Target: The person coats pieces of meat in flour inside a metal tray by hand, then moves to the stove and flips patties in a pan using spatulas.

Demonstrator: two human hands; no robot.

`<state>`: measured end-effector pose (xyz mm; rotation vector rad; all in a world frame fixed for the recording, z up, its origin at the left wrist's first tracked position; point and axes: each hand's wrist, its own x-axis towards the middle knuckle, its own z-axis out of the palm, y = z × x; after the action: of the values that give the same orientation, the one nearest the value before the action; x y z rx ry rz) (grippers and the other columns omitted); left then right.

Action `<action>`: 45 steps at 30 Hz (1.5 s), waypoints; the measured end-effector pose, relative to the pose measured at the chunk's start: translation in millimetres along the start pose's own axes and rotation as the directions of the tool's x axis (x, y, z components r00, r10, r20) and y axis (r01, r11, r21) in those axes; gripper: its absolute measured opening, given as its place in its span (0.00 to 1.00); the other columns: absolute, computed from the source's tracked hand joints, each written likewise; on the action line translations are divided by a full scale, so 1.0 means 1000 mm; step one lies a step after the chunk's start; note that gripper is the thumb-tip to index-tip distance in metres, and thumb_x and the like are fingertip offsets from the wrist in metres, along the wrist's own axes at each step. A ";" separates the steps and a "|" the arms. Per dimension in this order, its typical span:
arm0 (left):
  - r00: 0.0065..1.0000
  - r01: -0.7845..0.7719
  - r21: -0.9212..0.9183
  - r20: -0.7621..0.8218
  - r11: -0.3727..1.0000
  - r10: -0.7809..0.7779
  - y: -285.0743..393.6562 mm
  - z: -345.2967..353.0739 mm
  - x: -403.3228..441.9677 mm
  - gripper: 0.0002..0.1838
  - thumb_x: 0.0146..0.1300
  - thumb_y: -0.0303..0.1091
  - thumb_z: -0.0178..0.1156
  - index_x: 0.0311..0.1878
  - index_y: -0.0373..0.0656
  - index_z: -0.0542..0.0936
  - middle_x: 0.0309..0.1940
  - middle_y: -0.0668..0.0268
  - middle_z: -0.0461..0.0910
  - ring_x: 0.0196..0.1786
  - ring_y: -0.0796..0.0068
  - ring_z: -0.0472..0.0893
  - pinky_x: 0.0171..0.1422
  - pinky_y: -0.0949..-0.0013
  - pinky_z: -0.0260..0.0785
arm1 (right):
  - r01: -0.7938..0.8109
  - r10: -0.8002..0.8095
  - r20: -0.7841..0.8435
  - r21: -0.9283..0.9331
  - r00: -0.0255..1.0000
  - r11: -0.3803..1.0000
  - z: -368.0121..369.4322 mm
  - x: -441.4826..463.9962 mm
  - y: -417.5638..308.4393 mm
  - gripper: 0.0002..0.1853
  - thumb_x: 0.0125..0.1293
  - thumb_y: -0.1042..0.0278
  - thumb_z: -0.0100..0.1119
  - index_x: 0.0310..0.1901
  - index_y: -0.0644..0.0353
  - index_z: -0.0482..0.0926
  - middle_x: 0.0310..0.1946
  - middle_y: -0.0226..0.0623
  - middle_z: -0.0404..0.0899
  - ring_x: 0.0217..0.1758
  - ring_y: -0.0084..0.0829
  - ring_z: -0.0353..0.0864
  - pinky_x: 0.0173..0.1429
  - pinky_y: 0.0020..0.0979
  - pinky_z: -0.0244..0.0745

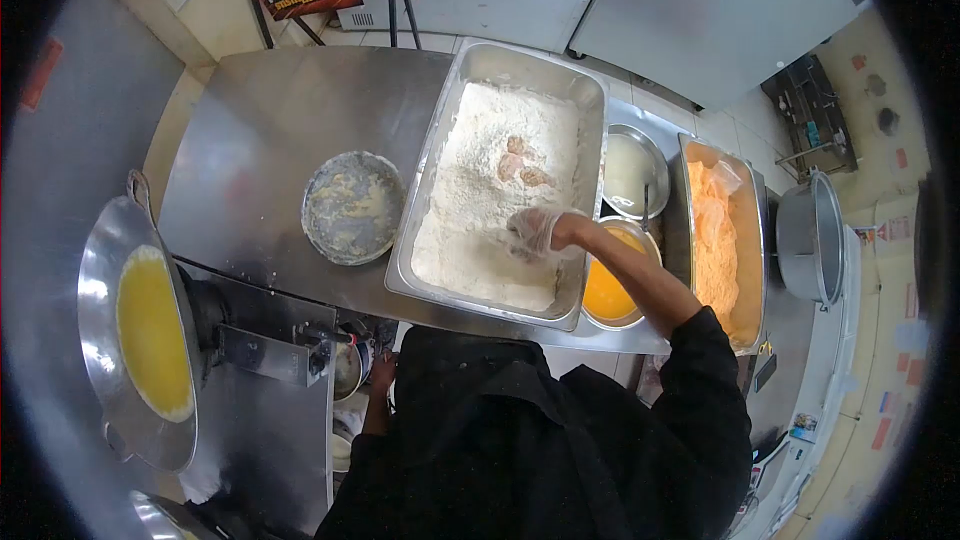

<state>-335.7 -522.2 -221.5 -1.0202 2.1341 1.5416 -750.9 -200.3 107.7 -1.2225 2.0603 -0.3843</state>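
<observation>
A deep metal tray (398, 265) holds white flour (465, 175), with a few pieces of meat (520, 168) lying partly coated on top. My right hand (545, 233), in a clear plastic glove, reaches into the flour just below the meat; its fingertips are sunk in or blurred against the flour, so what they hold is hidden. My left hand (384, 370) is bare and hangs low beside my body, near the table's front edge, its fingers too dark to read. Right of the tray stand a bowl of orange-yellow liquid (608, 290) and a bowl of pale liquid (630, 170).
A flour-dusted round pan (352, 208) sits left of the tray. At the far right is a tray of orange crumbs (712, 250), with a large pot (808, 240) beyond. A wok of yellow oil (155, 330) stands at the left over a burner.
</observation>
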 end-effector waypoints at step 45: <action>0.996 0.078 0.172 0.027 0.982 -0.084 0.008 -0.002 -0.004 0.21 0.61 0.51 0.51 0.35 0.40 0.79 0.30 0.54 0.80 0.34 0.60 0.80 0.39 0.59 0.67 | 0.026 0.332 -0.381 0.689 0.863 0.724 0.056 0.038 -0.016 0.22 0.59 0.65 0.63 0.52 0.64 0.73 0.43 0.35 0.80 0.44 0.25 0.78 0.51 0.26 0.71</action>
<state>-338.4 -521.7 -212.4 -1.0015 2.1315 1.3044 -713.1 -235.6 61.4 -0.5078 2.0849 -1.3462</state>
